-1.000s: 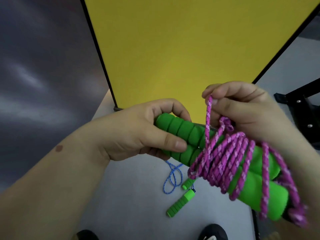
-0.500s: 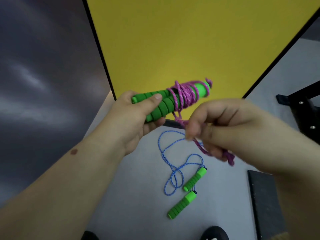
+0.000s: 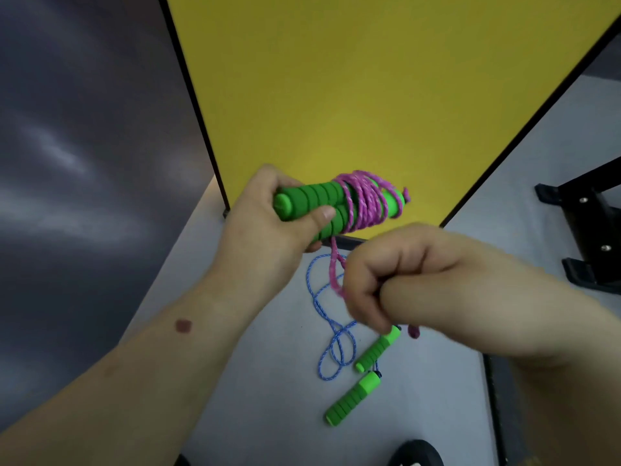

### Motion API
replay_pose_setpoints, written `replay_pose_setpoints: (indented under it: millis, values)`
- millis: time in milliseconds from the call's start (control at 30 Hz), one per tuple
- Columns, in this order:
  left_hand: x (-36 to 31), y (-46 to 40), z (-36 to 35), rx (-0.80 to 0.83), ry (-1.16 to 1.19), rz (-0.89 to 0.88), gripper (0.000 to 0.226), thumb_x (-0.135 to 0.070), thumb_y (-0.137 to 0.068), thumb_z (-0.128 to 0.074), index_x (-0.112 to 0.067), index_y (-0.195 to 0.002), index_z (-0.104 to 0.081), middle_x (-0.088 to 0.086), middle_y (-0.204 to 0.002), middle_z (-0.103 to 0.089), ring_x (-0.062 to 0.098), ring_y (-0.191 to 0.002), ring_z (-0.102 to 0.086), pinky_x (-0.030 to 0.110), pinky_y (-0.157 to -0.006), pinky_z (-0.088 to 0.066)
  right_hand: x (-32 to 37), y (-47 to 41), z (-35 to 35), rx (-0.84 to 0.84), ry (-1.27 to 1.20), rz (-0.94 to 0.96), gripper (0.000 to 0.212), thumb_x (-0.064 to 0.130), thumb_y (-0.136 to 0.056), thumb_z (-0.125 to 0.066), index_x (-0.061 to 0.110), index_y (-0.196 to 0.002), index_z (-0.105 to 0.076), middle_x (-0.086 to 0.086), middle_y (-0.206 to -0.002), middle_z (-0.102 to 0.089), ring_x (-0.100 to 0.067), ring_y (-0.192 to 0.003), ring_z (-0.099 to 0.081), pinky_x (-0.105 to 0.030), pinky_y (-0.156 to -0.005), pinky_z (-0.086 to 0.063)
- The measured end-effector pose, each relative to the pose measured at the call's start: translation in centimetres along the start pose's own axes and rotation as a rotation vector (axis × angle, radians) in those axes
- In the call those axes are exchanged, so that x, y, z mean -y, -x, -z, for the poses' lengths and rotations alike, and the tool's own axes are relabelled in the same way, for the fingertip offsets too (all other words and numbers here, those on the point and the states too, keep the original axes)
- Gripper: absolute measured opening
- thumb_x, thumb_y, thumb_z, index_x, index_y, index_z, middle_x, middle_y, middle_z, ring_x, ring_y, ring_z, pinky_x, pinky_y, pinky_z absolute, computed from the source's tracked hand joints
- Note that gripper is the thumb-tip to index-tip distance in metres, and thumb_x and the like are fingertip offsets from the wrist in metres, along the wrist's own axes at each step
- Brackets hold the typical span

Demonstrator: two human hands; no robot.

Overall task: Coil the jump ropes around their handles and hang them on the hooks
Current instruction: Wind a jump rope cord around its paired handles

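Observation:
My left hand [image 3: 268, 230] grips two green foam handles [image 3: 316, 203] held side by side, with pink rope [image 3: 364, 203] coiled several times around their right half. A loose pink strand drops from the coil into my right hand [image 3: 396, 280], which is curled round it just below; a pink end [image 3: 413, 331] pokes out under that hand. On the grey floor below lies a second jump rope: a blue rope [image 3: 327, 334] in loose loops and its two green handles [image 3: 353, 398]. No hooks are in view.
A yellow panel [image 3: 353, 95] with a black frame stands upright ahead. A black metal stand [image 3: 591, 237] sits at the right. Dark wall fills the left. A dark mat edge [image 3: 504, 415] and black shoe tips [image 3: 413, 454] lie at the bottom.
My left hand carried the wrapped handles up and away toward the yellow panel. My right hand came off the coil and dropped below it, pulling the loose pink strand downward.

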State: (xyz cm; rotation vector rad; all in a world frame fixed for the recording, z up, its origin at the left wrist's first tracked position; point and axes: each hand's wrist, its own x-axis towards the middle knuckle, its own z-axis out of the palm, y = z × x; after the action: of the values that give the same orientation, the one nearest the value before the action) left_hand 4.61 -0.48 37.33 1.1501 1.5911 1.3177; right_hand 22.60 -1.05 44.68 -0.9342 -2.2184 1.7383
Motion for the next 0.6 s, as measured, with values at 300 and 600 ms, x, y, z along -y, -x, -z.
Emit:
replay_pose_setpoints:
  millis: [300, 600]
  values:
    - [-1.4, -0.7, 2.6, 0.770, -0.098, 0.026, 0.040, -0.003, -0.072, -0.074, -0.030, -0.101, -0.072, 0.004, -0.092, -0.071, 0.027, -0.085, -0.066, 0.053, -0.082, -0.057, -3.1, -0.6, 2.0, -0.595, -0.256, 0.128, 0.041, -0.006, -0.071, -0.043, 0.022, -0.065, -0.072, -0.020, -0.070, -0.059, -0.018, -0.054, -0.043, -0.028, -0.052, -0.034]
    - [-1.5, -0.7, 3.6, 0.980, 0.667, 0.335, 0.048, 0.005, -0.069, -0.086, -0.012, -0.110, -0.067, 0.012, -0.098, -0.072, 0.026, -0.082, -0.075, 0.038, -0.069, -0.064, -5.4, -2.3, 2.1, -0.419, -0.612, -0.047, 0.045, -0.005, -0.100, -0.045, 0.017, -0.085, -0.082, -0.012, -0.088, -0.076, -0.019, -0.070, -0.070, -0.031, -0.066, -0.061]
